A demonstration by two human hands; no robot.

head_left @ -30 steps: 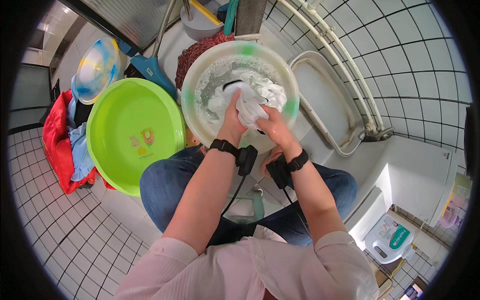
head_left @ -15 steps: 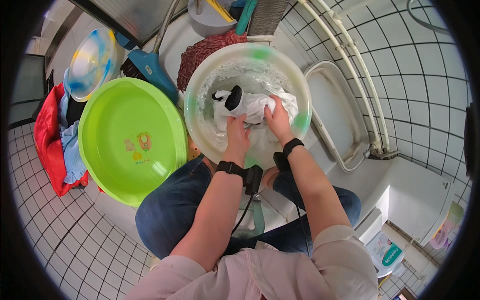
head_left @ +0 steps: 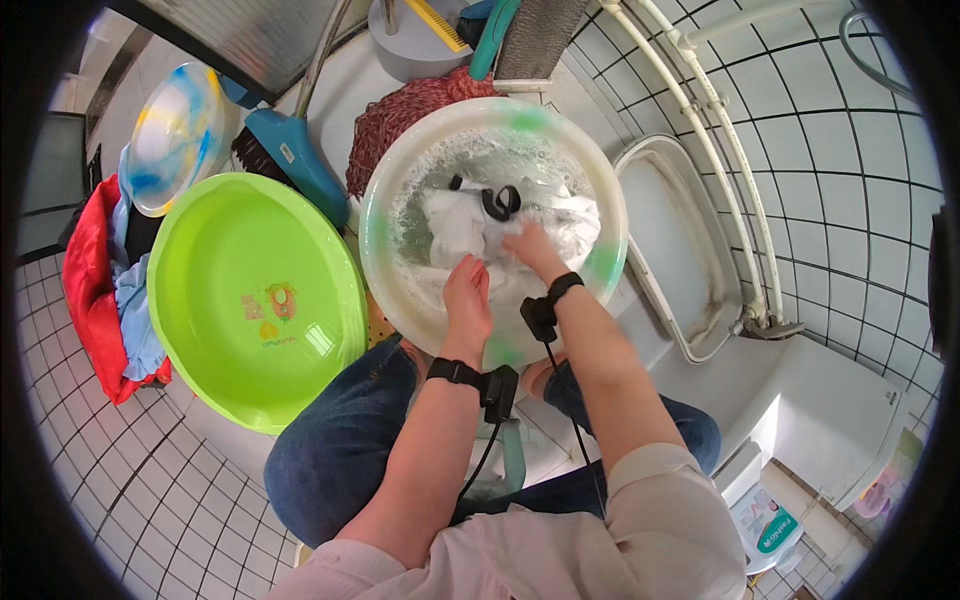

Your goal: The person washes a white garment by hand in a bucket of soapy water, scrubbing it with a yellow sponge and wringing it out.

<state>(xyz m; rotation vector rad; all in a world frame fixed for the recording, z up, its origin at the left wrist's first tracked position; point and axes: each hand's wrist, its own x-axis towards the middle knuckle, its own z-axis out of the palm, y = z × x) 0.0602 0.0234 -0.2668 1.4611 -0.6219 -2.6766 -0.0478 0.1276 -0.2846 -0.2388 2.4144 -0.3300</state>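
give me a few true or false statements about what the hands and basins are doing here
1. Both hands are in the white basin. True: the left hand and right hand rest on the white cloth in soapy water.
2. The green basin is full of laundry. False: it holds no laundry.
3. The green basin lies to the person's left of the white one. True.
4. The left hand grips the blue brush. False: the brush lies apart, untouched, between the basins' far edges.
5. The red cloth is in the white basin. False: it lies on the floor beside the green basin.
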